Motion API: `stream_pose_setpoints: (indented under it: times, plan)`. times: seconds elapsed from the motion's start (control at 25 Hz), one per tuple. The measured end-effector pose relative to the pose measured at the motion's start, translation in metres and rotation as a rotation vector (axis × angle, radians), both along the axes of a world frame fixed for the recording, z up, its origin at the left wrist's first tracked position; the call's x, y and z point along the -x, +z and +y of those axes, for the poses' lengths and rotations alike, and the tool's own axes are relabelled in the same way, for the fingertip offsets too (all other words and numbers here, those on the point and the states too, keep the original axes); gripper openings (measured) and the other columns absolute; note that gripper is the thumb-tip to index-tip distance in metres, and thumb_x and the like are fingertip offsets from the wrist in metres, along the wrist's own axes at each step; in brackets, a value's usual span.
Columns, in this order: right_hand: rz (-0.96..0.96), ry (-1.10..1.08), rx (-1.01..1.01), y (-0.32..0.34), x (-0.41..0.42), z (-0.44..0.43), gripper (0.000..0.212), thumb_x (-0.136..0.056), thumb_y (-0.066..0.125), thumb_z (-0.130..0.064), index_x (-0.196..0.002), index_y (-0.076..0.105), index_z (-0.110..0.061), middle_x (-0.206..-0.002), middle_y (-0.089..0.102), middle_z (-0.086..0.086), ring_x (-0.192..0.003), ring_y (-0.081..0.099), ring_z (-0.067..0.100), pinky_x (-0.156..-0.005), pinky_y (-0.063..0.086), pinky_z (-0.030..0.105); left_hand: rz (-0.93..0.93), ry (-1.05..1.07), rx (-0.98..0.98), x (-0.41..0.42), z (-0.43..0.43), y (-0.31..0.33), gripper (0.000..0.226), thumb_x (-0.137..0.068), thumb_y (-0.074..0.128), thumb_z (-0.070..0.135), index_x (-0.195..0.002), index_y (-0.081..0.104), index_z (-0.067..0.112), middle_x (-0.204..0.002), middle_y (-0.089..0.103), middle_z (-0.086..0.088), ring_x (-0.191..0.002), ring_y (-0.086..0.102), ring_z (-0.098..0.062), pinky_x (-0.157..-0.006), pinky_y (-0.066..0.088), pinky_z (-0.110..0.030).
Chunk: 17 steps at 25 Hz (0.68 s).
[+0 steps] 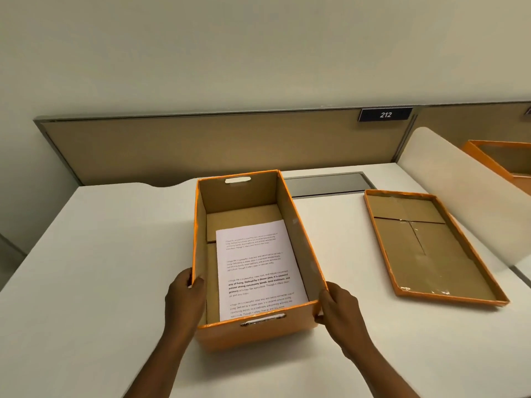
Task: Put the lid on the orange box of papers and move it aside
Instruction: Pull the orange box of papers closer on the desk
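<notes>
Left hand [184, 294]: gripping the near-left corner of the orange box [253, 334], thumb hooking over the rim, fingers lying on the outside wall.
Right hand [340, 307]: pressing flat against the box's near-right corner, fingers wrapping the outside edge; both hands are clamping the box between them.
Box position: sitting on the white desk [94, 254], lid off, straight ahead of the person.
Box axis: long side running from the person toward the partition, leaning slightly to the left at the far end; a cut-out handle is showing in each short end wall.
Papers [260, 268]: lying flat on the box floor, printed side up, pushed toward the near-right of the box, text reading toward the person.
Lid [431, 248]: lying upside down on the desk right of the box, apart from it, long axis roughly parallel to the box.
Partition [218, 145]: standing beyond the box, carrying a sign [385, 114] reading 212 up and right of the box.
</notes>
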State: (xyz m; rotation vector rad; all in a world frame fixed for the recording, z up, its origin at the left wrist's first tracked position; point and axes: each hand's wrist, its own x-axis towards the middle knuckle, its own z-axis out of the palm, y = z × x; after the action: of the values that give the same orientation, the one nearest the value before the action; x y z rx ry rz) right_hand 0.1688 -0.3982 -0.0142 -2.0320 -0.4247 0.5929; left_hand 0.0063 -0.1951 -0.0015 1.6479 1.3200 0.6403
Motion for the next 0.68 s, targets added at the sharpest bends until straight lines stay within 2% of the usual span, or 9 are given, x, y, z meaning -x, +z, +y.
stream_pose_setpoints:
  times: [0.12, 0.24, 0.4, 0.44, 0.48, 0.52, 0.56, 0.6, 0.68]
  plan:
    - [0.010, -0.058, 0.002, -0.009, 0.001, -0.022, 0.045, -0.078, 0.033, -0.036, -0.080, 0.054, 0.004, -0.076, 0.063, 0.027, -0.059, 0.050, 0.022, -0.072, 0.055, 0.061, 0.034, -0.017, -0.009, -0.005, -0.018, -0.002, 0.030, -0.093, 0.048, 0.012, -0.063, 0.045, 0.006, -0.056, 0.041, -0.009, -0.051, 0.035, -0.021, -0.051, 0.029, -0.030]
    - [-0.018, -0.067, 0.016, -0.016, -0.003, -0.040, 0.045, -0.078, 0.030, -0.037, -0.078, 0.052, 0.002, -0.075, 0.062, 0.027, -0.060, 0.047, 0.022, -0.069, 0.053, 0.057, 0.077, -0.024, -0.022, -0.010, -0.039, -0.005, 0.031, -0.092, 0.048, 0.011, -0.062, 0.045, 0.006, -0.055, 0.042, -0.009, -0.051, 0.037, -0.022, -0.051, 0.030, -0.030]
    - [-0.028, -0.012, 0.031, -0.021, -0.004, -0.052, 0.032, -0.086, 0.033, -0.025, -0.073, 0.049, -0.001, -0.073, 0.062, 0.026, -0.057, 0.048, 0.022, -0.063, 0.049, 0.053, 0.119, -0.006, -0.039, -0.013, -0.055, -0.006, 0.029, -0.092, 0.053, 0.012, -0.063, 0.048, 0.011, -0.057, 0.049, -0.006, -0.054, 0.045, -0.022, -0.054, 0.036, -0.032]
    - [-0.030, 0.006, 0.029, -0.021, -0.006, -0.054, 0.031, -0.089, 0.034, -0.024, -0.071, 0.048, -0.003, -0.073, 0.063, 0.025, -0.058, 0.049, 0.022, -0.061, 0.048, 0.050, 0.136, 0.005, -0.049, -0.015, -0.057, -0.007, 0.025, -0.092, 0.055, 0.016, -0.067, 0.053, 0.010, -0.063, 0.055, -0.008, -0.059, 0.051, -0.025, -0.059, 0.042, -0.034]
    - [-0.034, 0.027, 0.032, -0.020, -0.008, -0.056, 0.031, -0.092, 0.035, -0.024, -0.069, 0.047, -0.006, -0.073, 0.063, 0.025, -0.058, 0.049, 0.022, -0.058, 0.045, 0.046, 0.178, 0.017, -0.069, -0.017, -0.060, -0.006, 0.017, -0.091, 0.057, 0.020, -0.081, 0.061, 0.007, -0.077, 0.065, -0.015, -0.072, 0.059, -0.031, -0.068, 0.048, -0.039]
    - [-0.035, 0.055, 0.034, -0.018, -0.010, -0.058, 0.034, -0.095, 0.035, -0.027, -0.069, 0.046, -0.008, -0.072, 0.063, 0.023, -0.057, 0.047, 0.021, -0.057, 0.041, 0.040, 0.245, 0.033, -0.097, -0.018, -0.063, -0.005, 0.026, -0.090, 0.059, 0.024, -0.104, 0.064, 0.003, -0.102, 0.068, -0.022, -0.093, 0.063, -0.038, -0.082, 0.050, -0.046]
    - [-0.034, 0.083, 0.033, -0.016, -0.013, -0.060, 0.037, -0.097, 0.035, -0.031, -0.069, 0.045, -0.010, -0.068, 0.060, 0.019, -0.056, 0.045, 0.019, -0.056, 0.037, 0.035, 0.311, 0.044, -0.149, -0.019, -0.068, -0.003, 0.043, -0.090, 0.060, 0.027, -0.123, 0.056, 0.000, -0.124, 0.061, -0.025, -0.112, 0.057, -0.042, -0.094, 0.046, -0.050]
    - [-0.036, 0.112, 0.034, -0.013, -0.015, -0.062, 0.040, -0.099, 0.034, -0.036, -0.068, 0.043, -0.011, -0.064, 0.055, 0.012, -0.055, 0.042, 0.017, -0.054, 0.033, 0.032, 0.331, 0.047, -0.239, -0.020, -0.075, -0.001, 0.052, -0.089, 0.061, 0.027, -0.132, 0.050, -0.001, -0.134, 0.055, -0.025, -0.122, 0.052, -0.044, -0.098, 0.043, -0.052]
    - [-0.032, 0.126, 0.041, -0.010, -0.021, -0.069, 0.047, -0.099, 0.031, -0.046, -0.066, 0.040, -0.014, -0.061, 0.049, -0.002, -0.054, 0.040, 0.014, -0.053, 0.030, 0.028, 0.274, 0.006, -0.449, -0.029, -0.094, 0.010, 0.048, -0.088, 0.062, 0.023, -0.128, 0.052, -0.004, -0.130, 0.057, -0.026, -0.119, 0.054, -0.044, -0.095, 0.045, -0.051]
